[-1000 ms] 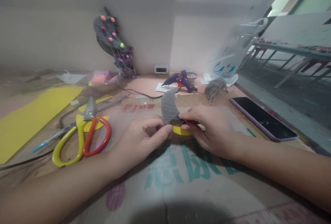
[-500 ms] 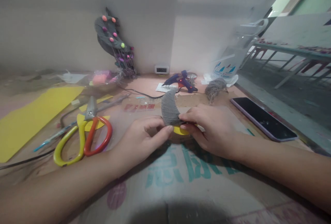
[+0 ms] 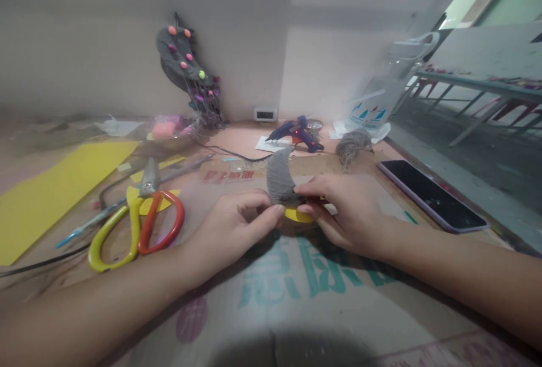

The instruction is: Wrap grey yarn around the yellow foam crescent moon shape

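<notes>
Between my hands is a yellow crescent cutout [image 3: 297, 214], its upper part wrapped in grey yarn [image 3: 280, 176] and its lower edge bare. My left hand [image 3: 243, 217] pinches the wrapped piece from the left, thumb in front. From the right, my right hand [image 3: 339, 209] grips it with thumb and forefinger near where the wrapping meets the yellow. The far right end of the piece is hidden behind my right fingers. A ball of grey yarn [image 3: 353, 147] lies beyond my right hand.
Scissors [image 3: 138, 220] and a yellow sheet [image 3: 55, 192] lie at left. A glue gun [image 3: 296, 132] with a lit red light and a small digital display [image 3: 265, 113] stand at the back. A phone [image 3: 432, 195] and a bottle [image 3: 381, 84] are at right. A decorated grey crescent [image 3: 180, 59] hangs by the wall.
Almost nothing differs. The wrapped crescent and both hands sit very slightly further right in view, with the same grip.
</notes>
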The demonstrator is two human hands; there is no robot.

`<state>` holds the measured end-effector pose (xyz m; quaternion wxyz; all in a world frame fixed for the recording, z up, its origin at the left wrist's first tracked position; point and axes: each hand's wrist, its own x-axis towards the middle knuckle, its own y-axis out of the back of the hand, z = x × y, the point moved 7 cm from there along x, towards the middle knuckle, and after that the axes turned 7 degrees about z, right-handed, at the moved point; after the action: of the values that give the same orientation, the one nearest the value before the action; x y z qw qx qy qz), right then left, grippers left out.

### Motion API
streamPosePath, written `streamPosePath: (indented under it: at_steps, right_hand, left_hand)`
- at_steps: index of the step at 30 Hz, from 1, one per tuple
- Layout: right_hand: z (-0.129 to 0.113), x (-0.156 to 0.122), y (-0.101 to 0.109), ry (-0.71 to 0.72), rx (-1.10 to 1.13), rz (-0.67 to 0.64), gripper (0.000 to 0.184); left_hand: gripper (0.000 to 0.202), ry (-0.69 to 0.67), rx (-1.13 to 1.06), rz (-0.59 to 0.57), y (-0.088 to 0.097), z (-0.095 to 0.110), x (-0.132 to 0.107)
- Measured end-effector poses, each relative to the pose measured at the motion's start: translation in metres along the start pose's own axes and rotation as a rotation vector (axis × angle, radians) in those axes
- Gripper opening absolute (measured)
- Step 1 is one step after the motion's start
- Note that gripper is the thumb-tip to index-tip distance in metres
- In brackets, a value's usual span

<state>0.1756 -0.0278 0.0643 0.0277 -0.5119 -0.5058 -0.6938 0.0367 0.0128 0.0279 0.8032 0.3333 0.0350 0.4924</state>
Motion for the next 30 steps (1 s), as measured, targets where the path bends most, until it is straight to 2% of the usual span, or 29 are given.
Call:
streamPosePath:
  at_steps: [8, 17, 30]
  right_hand:
    - [-0.0036, 0.003, -0.0011, -0.006, -0.019, -0.017, 0.012]
    - [0.0043, -0.0003, -0.0065, -0.092, 0.113, -0.069, 0.012]
    - [0.0024, 0.0026, -0.0052, -0.078, 0.115, -0.063, 0.012]
  left_hand:
    - [0.032, -0.037, 0.028, -0.01, -0.0004, 0.0019, -0.0008]
    - [0.033, -0.066, 0.055, 0.011, 0.0012, 0.0046, -0.0004]
    - [0.031, -0.075, 0.06, -0.004, -0.0004, 0.0046, -0.0005]
